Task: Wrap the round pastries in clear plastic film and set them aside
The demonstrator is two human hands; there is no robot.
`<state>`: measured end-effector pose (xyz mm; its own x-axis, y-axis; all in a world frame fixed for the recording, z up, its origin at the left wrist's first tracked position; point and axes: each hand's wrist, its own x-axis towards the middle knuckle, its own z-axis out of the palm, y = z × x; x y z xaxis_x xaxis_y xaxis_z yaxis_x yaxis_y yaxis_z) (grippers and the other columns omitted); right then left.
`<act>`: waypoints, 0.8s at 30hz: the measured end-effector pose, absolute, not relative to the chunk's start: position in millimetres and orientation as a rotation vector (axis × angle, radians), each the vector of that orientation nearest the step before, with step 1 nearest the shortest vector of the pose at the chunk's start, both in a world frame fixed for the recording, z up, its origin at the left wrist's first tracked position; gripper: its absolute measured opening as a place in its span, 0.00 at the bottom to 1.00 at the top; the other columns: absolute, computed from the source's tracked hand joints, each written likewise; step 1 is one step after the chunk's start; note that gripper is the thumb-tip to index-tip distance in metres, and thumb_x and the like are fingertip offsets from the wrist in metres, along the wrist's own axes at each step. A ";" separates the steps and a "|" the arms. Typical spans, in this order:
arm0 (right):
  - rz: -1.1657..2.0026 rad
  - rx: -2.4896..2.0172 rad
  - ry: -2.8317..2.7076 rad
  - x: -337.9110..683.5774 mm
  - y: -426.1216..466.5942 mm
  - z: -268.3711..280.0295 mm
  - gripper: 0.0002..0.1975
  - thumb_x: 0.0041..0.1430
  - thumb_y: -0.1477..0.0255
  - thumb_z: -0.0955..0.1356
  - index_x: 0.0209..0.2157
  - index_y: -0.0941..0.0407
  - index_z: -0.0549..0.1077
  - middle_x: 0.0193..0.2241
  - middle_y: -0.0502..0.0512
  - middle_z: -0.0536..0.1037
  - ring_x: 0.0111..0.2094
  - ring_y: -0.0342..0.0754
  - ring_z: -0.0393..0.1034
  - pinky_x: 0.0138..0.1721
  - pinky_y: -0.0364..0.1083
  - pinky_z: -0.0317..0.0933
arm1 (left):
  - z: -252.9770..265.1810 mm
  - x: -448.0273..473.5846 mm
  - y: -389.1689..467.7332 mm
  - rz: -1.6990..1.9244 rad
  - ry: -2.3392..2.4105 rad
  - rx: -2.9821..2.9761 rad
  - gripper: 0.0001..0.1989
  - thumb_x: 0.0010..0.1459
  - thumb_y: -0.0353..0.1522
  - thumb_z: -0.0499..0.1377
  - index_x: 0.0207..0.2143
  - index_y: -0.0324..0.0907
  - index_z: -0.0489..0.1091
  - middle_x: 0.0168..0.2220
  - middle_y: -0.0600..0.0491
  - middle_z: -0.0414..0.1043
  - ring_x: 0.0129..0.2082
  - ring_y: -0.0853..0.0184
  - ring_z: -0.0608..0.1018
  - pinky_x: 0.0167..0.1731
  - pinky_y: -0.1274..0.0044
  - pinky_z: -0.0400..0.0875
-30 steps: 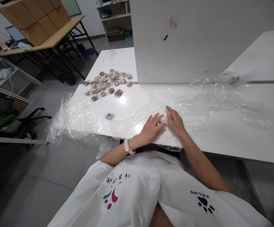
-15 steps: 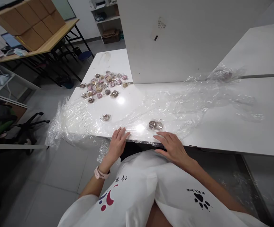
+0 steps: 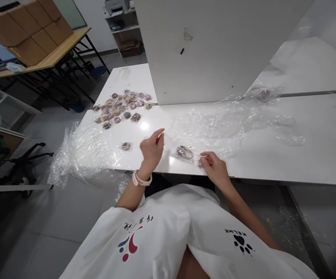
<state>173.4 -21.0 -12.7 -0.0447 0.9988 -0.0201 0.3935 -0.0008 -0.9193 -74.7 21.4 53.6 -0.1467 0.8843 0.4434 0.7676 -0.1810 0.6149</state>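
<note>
Here the left hand (image 3: 152, 149), at frame centre, is raised with thumb and forefinger pinching a fold of clear plastic film (image 3: 214, 124) spread over the white table (image 3: 287, 162). The right hand (image 3: 214, 168), just right of it, pinches the film's near edge. Two wrapped cookies (image 3: 184, 152) lie between the hands. A pile of wrapped cookies (image 3: 120, 108) sits upper left.

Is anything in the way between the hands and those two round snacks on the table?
Only the clear plastic film covers the two round snacks. The left hand and right hand each pinch that film on either side of them. Nothing else sits between.
</note>
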 end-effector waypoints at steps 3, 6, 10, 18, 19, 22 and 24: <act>1.089 -1.496 -1.308 174.2 -12.4 -24.7 0.13 0.60 0.60 0.66 0.42 0.54 0.68 0.29 0.51 0.77 0.28 0.47 0.76 0.33 0.46 0.69 | 50.7 -50.2 40.0 1.161 1.439 1.905 0.17 0.67 0.33 0.52 0.57 0.44 0.60 0.43 0.49 0.78 0.41 0.67 0.81 0.37 0.75 0.75; 1.142 -1.527 -1.150 176.7 -5.9 -34.9 0.13 0.57 0.62 0.67 0.41 0.53 0.66 0.27 0.49 0.77 0.25 0.46 0.74 0.29 0.46 0.68 | 38.6 -44.6 44.5 0.829 1.093 2.093 0.14 0.64 0.31 0.55 0.52 0.44 0.61 0.55 0.43 0.71 0.56 0.61 0.75 0.53 0.65 0.72; 0.891 -1.651 -1.306 177.6 -7.5 -25.8 0.08 0.61 0.65 0.63 0.37 0.55 0.69 0.32 0.56 0.79 0.29 0.49 0.74 0.33 0.49 0.68 | 15.5 -55.8 45.4 0.386 0.911 2.317 0.26 0.57 0.35 0.64 0.57 0.46 0.61 0.64 0.43 0.63 0.66 0.52 0.62 0.65 0.52 0.51; 0.276 -1.372 -2.194 162.1 -11.5 -0.2 0.20 0.66 0.66 0.63 0.57 0.54 0.69 0.53 0.60 0.75 0.52 0.56 0.68 0.51 0.54 0.59 | 10.7 -51.1 50.3 0.441 1.158 2.305 0.19 0.59 0.27 0.55 0.53 0.40 0.63 0.49 0.43 0.72 0.48 0.59 0.74 0.46 0.67 0.70; 0.331 -1.368 -2.223 162.7 -9.2 -2.6 0.19 0.67 0.67 0.62 0.57 0.54 0.69 0.53 0.60 0.76 0.52 0.56 0.68 0.50 0.54 0.60 | 16.0 -52.9 49.9 0.425 1.162 2.296 0.16 0.60 0.28 0.55 0.51 0.40 0.64 0.46 0.44 0.73 0.45 0.60 0.75 0.43 0.69 0.70; 0.551 -1.439 -2.168 168.5 -4.2 -5.6 0.16 0.68 0.67 0.59 0.48 0.54 0.74 0.42 0.57 0.80 0.44 0.54 0.73 0.47 0.52 0.61 | 34.5 -64.8 49.3 0.251 1.147 2.211 0.11 0.64 0.35 0.54 0.45 0.40 0.68 0.36 0.49 0.75 0.34 0.64 0.75 0.34 0.73 0.67; 0.819 -1.470 -2.109 171.7 -2.7 -2.2 0.16 0.68 0.63 0.59 0.42 0.53 0.76 0.32 0.53 0.80 0.36 0.51 0.74 0.41 0.49 0.62 | 44.3 -73.1 50.1 0.057 1.135 2.116 0.12 0.63 0.41 0.55 0.38 0.41 0.71 0.29 0.52 0.74 0.28 0.66 0.74 0.29 0.75 0.64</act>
<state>171.7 -2.7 -2.2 -0.3382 0.9408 0.0207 0.6806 0.2597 -0.6851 -73.1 50.1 44.3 0.6108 0.7399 -0.2820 0.7078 -0.3505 0.6133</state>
